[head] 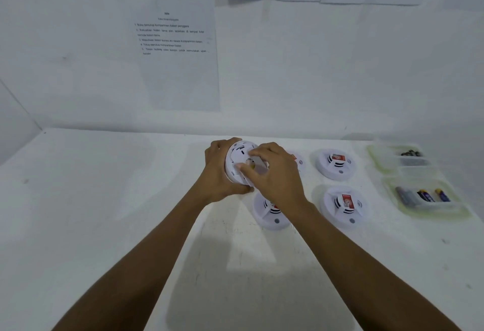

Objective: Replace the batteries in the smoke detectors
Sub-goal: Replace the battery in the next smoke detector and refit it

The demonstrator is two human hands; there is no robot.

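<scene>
The left hand (218,171) is gripping a detector (239,159) tilted up off the table (104,199), back exposed, probably so the right hand's (272,173) fingers, pinching at its battery bay, can get in.

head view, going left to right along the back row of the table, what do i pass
left hand → held smoke detector → right hand → half-hidden detector → red-labelled detector → far tray
</scene>
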